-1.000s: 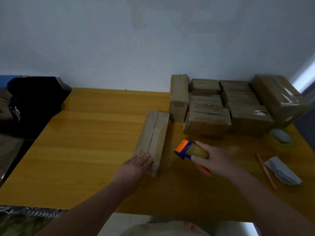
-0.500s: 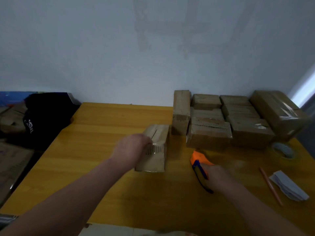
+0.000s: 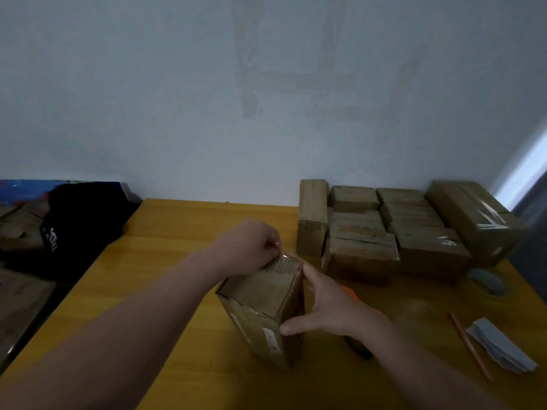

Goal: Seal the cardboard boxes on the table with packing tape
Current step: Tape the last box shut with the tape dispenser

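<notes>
Head view: the box [image 3: 266, 300] stands on end on the table [image 3: 165, 261], tilted a little, in front of the person. The left hand [image 3: 248, 247] comes over the box from the left, fingers curled on its far top edge and gripping it. A glossy bit of tape [image 3: 284, 256] shines right at those fingertips, but I cannot tell whether they pinch it. The right hand [image 3: 328, 306] lies spread against the box's right side, thumb on the near corner and fingers straight up the far one, bracing rather than clasping.

Just right of the box, mostly hidden under the right hand, an orange and dark dispenser [image 3: 348, 290] lies on the table, in neither hand. Beyond the box to the right sits a stack [image 3: 384, 232] of boxes, several with glossy film across them. Further right of the box are a tape roll [image 3: 485, 282], a pencil [image 3: 470, 347] and a grey folded paper [image 3: 500, 347]. Far left of the box a black cap [image 3: 80, 214] lies off the table edge.

The stack looks mostly sealed. This box shows some tape on its near face, and the top end seems to be the seam in hand. Pressing that strip down, and perhaps more sides, is probably what remains.
</notes>
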